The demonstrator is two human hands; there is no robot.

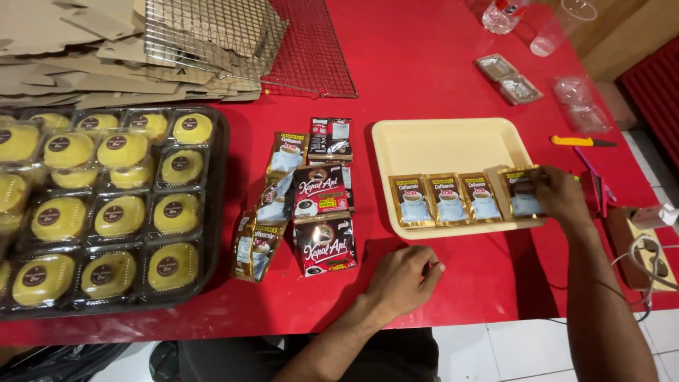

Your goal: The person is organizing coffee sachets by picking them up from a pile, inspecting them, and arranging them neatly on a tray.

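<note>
My right hand [562,197] grips a gold coffee sachet [522,191] at the right end of a row on a cream tray [453,141]. Three matching gold sachets [447,199] lie side by side along the tray's near edge, left of the held one. My left hand [402,280] rests on the red table [424,56] in front of the tray, fingers loosely curled, holding nothing. To its left lie strips of gold sachets [260,226] and dark red sachets [322,216], laid out flat on the table.
A dark tray [216,184] of yellow cakes in clear boxes fills the left. Cardboard sheets [71,42] and a wire rack [283,42] lie at the back. A yellow cutter [581,141], clear containers [509,79], plastic cups [555,25] and a cabled device [647,247] sit right.
</note>
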